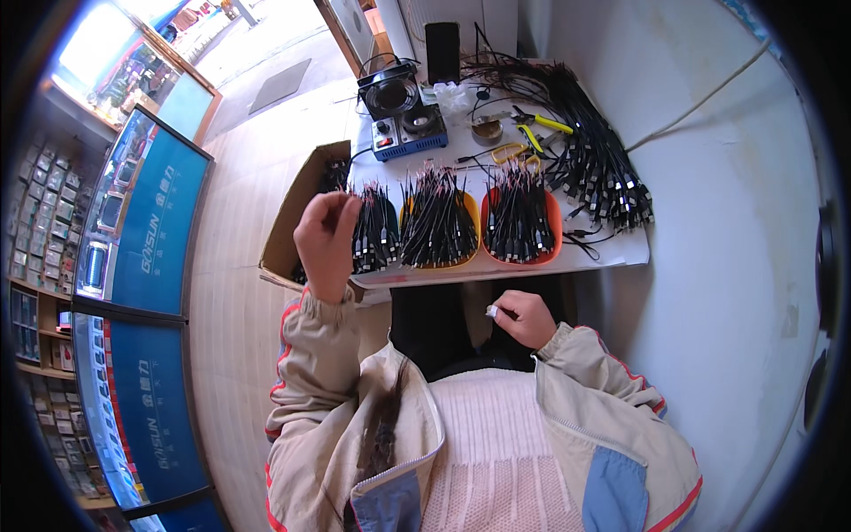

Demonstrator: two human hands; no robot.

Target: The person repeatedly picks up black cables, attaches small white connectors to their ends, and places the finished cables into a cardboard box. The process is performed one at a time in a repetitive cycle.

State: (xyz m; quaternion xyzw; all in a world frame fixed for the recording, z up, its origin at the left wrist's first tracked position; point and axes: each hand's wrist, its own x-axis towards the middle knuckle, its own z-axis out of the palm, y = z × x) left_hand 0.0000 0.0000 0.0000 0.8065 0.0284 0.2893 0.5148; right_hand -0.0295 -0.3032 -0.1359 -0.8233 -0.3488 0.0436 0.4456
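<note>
Raised at the left end of the table, my left hand [326, 244] has its fingers closed together in a pinch. It partly covers the leftmost bundle of short black cables [377, 235], and whatever its fingertips may hold is hidden. Lower down, over my lap and in front of the table edge, my right hand [525, 319] is closed with a small white piece [491, 311] at the thumb and fingertip; its kind is unclear. More black cables with bared thin wire ends stand in a yellow container [476, 213] and an orange-red container [555, 222].
Behind the containers sits a blue soldering station [421, 144] with a round black fan [390, 93]. Yellow-handled pliers [554, 122], a small round tin [487, 132] and a long cable heap [603, 160] lie rightward. A cardboard box [288, 213] stands left; the wall [709, 222] borders the right.
</note>
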